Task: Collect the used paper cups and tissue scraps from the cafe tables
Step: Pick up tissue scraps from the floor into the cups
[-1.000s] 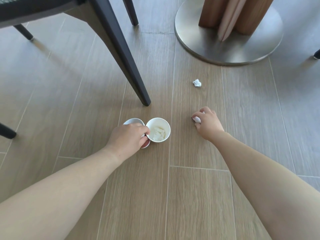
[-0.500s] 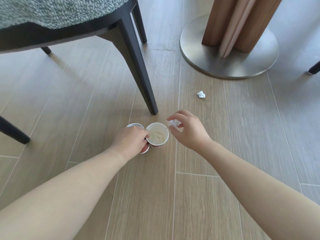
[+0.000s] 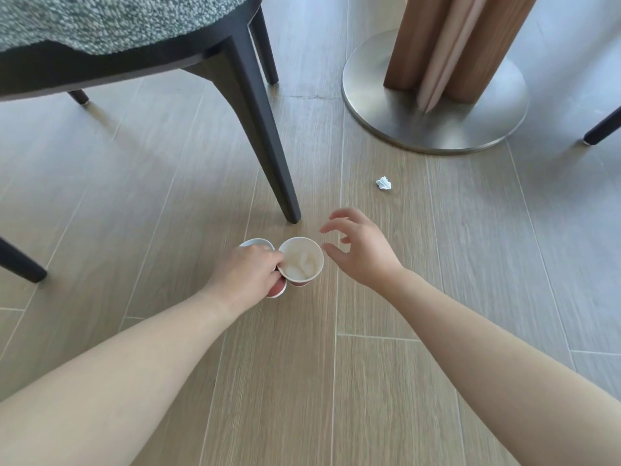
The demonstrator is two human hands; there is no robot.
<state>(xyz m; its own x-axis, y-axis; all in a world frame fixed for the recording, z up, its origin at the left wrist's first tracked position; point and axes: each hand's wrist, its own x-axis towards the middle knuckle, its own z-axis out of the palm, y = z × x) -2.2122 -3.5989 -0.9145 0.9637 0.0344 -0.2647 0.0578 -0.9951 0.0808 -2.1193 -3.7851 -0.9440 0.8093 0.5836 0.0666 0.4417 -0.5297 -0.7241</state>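
Note:
My left hand [image 3: 247, 275] grips two paper cups side by side just above the wooden floor. The right cup [image 3: 300, 260] is white inside with a red outside and has crumpled tissue in it. The left cup [image 3: 256, 244] is mostly hidden under my fingers. My right hand [image 3: 361, 248] hovers just to the right of the right cup, fingers spread and holding nothing. One small white tissue scrap [image 3: 383, 183] lies on the floor beyond my right hand.
A dark chair leg [image 3: 265, 142] stands just behind the cups, under a grey-green upholstered seat [image 3: 100, 25]. A round metal table base [image 3: 433, 105] with a wooden column sits at the back right. Other chair legs [image 3: 20, 264] show at the left and right edges.
My right hand carried a tissue scrap from the floor over to the right cup and let it go; the hand is now spread and without the scrap. The left hand kept hold of the cups.

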